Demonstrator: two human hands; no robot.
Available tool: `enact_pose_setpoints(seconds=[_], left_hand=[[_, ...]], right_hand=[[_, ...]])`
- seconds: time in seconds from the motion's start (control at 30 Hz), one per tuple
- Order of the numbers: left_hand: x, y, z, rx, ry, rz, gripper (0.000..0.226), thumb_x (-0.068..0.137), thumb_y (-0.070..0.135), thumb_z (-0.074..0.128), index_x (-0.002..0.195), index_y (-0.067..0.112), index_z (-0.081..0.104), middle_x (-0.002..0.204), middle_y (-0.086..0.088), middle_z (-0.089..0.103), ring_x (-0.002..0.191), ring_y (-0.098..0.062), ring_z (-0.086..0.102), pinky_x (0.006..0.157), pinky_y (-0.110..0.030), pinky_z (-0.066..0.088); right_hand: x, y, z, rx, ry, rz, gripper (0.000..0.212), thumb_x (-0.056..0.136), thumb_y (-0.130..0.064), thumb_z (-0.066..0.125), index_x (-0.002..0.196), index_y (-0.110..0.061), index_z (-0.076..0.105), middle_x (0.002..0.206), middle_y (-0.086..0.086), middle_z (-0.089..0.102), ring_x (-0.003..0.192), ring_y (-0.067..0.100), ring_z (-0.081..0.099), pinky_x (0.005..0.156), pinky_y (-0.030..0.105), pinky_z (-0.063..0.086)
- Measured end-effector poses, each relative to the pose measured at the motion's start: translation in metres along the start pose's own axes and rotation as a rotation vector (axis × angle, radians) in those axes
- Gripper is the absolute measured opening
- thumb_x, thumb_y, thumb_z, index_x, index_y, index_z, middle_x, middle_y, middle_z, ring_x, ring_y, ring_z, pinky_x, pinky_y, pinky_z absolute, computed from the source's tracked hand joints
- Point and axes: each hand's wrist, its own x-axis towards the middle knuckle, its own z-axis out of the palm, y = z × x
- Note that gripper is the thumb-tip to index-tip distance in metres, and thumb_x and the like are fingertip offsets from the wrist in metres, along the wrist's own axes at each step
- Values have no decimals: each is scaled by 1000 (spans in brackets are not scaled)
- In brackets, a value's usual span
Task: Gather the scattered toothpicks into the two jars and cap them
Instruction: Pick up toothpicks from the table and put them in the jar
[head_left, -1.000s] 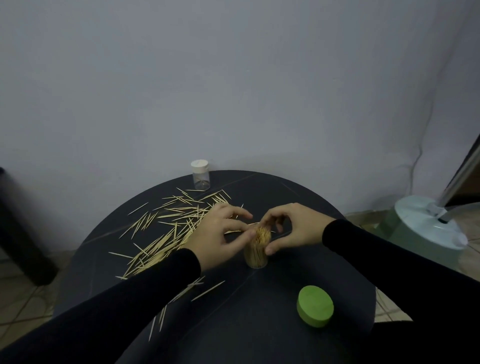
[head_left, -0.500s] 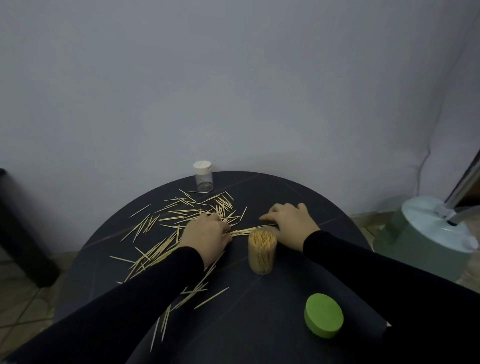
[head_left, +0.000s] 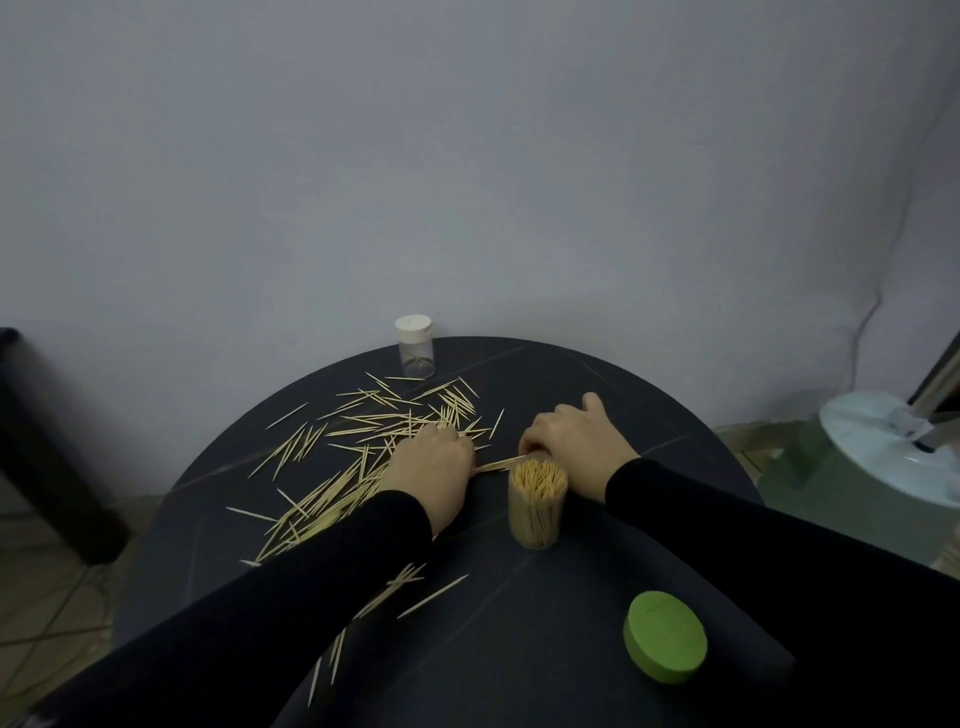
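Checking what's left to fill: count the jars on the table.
2. An open jar packed with toothpicks stands mid-table; a small capped jar stands at the table's far edge.

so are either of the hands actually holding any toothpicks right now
A small bundle of toothpicks spans both hands: the left hand pinches one end, the right hand curls round the other, behind the open jar.

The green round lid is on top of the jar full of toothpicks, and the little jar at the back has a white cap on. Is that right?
Not quite. The head view shows the green round lid lying on the dark round table, near the front edge. The clear jar packed with toothpicks stands open. The small clear jar at the back does have its white cap on.
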Motion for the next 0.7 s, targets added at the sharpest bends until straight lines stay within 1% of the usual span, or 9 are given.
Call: enact_pose_setpoints(seconds=[0.1,0.2,0.27,0.43,0.5,0.57,0.63,0.7], left_hand=[[-1,1,0,-27,-6,-11,23,98,30,48,117,19,53,120,-1,53,111,-18,48,93,-34,45],[-2,0,-2,-103,39,-35,16,97,29,48,110,23,55,116,3,54,107,-16,47,91,-33,44],[-3,-1,-5,-153,60,-52,15,98,30,47,108,24,56,114,4,53,106,-15,47,91,-31,44],[-6,0,-11,-226,49,-68,14,97,31,50,106,25,59,111,5,54,106,-14,48,93,-31,45],[-8,2,-12,-242,42,-62,14,97,31,50,105,25,59,110,6,54,107,-13,49,93,-31,45],[-10,4,-14,-254,31,-53,15,96,31,50,107,24,58,110,6,54,105,-12,49,93,-30,45],[-11,7,-17,-297,41,-60,14,96,30,51,106,24,59,108,7,55,100,-10,50,91,-28,46],[-12,10,-20,-401,70,-94,10,96,27,52,103,25,59,103,9,56,94,-7,51,84,-23,44]], right_hand=[[-4,4,-1,83,25,44,25,98,-39,46,115,-29,60,117,-8,59,111,13,49,106,43,21],[-7,8,-2,142,64,84,23,96,-41,49,112,-30,62,113,-10,60,110,12,51,105,42,21],[-9,10,-3,162,85,99,21,96,-40,51,109,-30,64,110,-11,61,108,11,52,103,40,22],[-16,11,-7,189,60,109,20,96,-38,52,109,-30,64,109,-11,60,108,10,52,105,40,21],[-18,11,-8,227,67,121,18,95,-37,53,108,-30,64,105,-12,60,105,9,52,106,40,21],[-21,12,-10,276,82,135,16,94,-38,54,106,-31,64,100,-14,60,97,6,50,106,39,21],[-23,13,-12,348,115,159,15,93,-39,56,103,-32,64,97,-15,61,92,4,47,106,38,22],[-25,14,-14,458,145,197,12,91,-42,59,99,-35,64,93,-17,61,93,4,47,105,37,24]])
